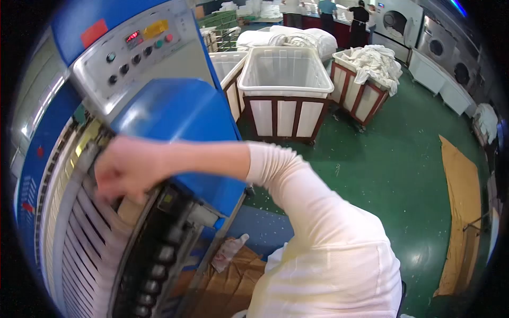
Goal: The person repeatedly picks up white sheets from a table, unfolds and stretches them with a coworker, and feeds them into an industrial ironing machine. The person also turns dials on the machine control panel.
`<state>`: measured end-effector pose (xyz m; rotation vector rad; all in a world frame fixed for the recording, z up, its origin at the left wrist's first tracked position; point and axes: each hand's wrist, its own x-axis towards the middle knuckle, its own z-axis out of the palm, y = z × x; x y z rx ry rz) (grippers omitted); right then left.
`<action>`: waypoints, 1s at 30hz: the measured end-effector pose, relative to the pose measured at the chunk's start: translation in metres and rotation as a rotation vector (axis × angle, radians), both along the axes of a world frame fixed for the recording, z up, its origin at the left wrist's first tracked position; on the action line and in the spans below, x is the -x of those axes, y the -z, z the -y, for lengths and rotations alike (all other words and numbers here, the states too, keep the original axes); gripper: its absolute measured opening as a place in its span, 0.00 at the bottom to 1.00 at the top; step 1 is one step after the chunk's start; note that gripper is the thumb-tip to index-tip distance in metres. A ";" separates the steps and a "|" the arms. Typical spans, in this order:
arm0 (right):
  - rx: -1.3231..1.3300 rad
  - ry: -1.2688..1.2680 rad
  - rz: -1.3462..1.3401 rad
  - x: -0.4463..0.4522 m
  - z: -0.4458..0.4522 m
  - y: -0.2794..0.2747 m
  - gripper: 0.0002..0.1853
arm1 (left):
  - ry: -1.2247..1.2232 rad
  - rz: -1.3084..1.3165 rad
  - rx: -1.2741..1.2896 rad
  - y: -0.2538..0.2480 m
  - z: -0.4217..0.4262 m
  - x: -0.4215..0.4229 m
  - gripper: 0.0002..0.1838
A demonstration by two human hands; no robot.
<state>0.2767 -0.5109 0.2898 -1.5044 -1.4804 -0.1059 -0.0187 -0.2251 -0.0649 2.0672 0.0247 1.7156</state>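
My right hand reaches across from the right in a white sleeve. It hangs over the feed end of a blue machine that looks like a flatwork ironer. The fingers look curled but are smeared by motion, so what they hold, if anything, cannot be made out. Below the hand run pale slatted feed belts, with a beige piece close under the fingers. Just above the wrist is a grey control panel with knobs, buttons and a red display. My left hand is out of view.
A white tub cart stands behind the machine, beside another cart heaped with white linen. Brown cardboard lies on the green floor. A crumpled cloth lies near the machine's base. Several people and washers are at the back.
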 end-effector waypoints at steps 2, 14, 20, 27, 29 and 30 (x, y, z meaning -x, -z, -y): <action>0.023 -0.303 -0.225 0.037 -0.040 0.046 0.15 | -0.051 0.006 0.022 -0.020 0.014 0.036 0.16; 1.388 -0.472 -1.094 0.495 -0.215 0.440 0.44 | -1.502 0.090 -0.187 -0.210 0.196 0.329 0.15; 1.492 -1.304 -1.763 0.613 -0.136 0.378 0.37 | -1.659 0.244 -0.293 -0.247 0.244 0.425 0.19; 1.625 -1.007 -1.426 0.580 -0.095 0.413 0.25 | -2.070 0.593 0.387 -0.190 0.291 0.484 0.17; 1.447 -0.739 -1.216 0.539 -0.118 0.400 0.24 | -2.190 0.448 0.466 -0.058 0.341 0.517 0.16; 1.308 -0.715 -1.123 0.511 -0.137 0.370 0.24 | -1.963 0.238 0.742 0.002 0.333 0.558 0.15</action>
